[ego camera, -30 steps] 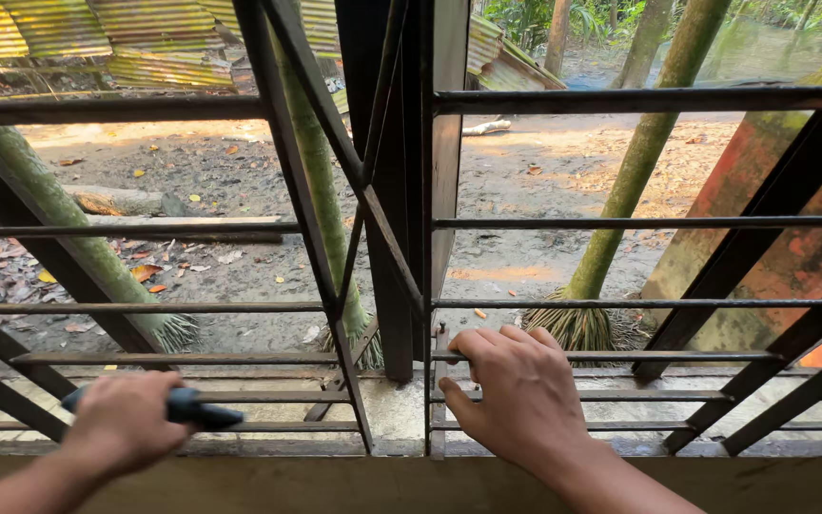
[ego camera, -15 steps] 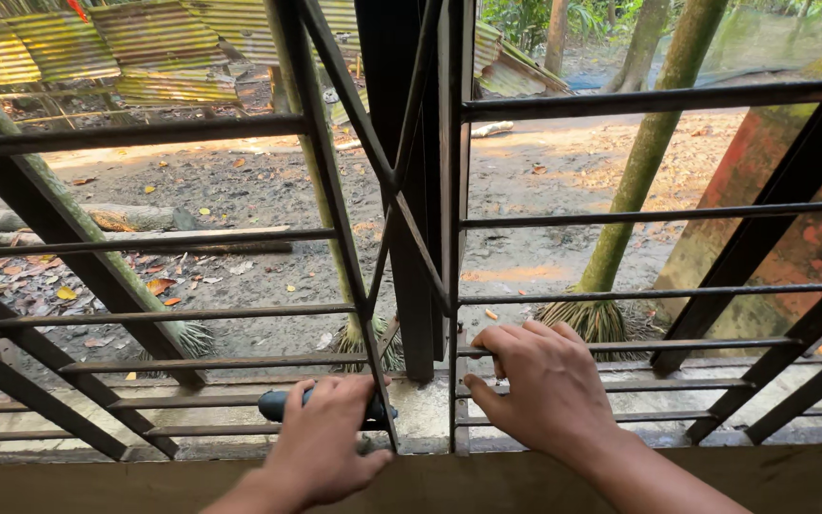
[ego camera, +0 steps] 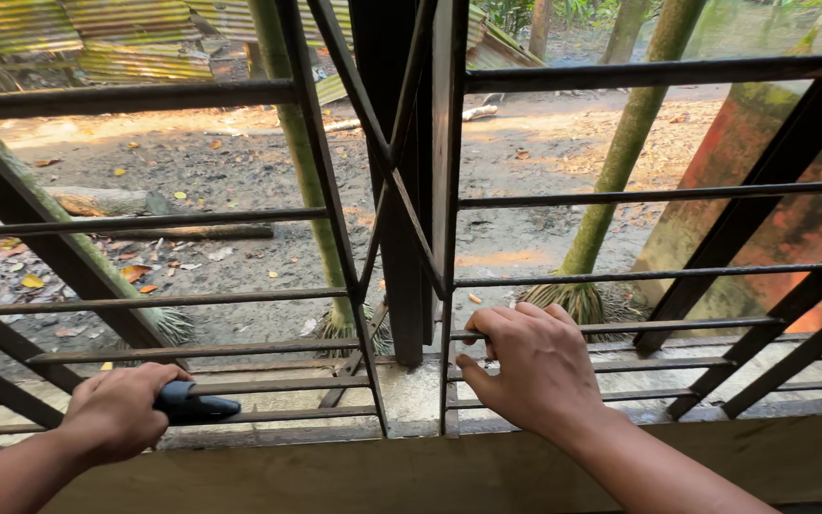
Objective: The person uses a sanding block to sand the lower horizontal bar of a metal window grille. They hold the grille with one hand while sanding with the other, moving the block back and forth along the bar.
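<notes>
A dark tool handle [ego camera: 197, 405] is gripped by the left hand [ego camera: 118, 411] low against the window bars [ego camera: 563, 198]. 1 lower bar is clasped by the right hand [ego camera: 535, 371].

Left hand [ego camera: 116, 411] is closed in a fist, forearm entering from lower left. Right hand [ego camera: 537, 366] is palm-down, fingers [ego camera: 487, 328] curled forward, forearm angling from lower right.
</notes>
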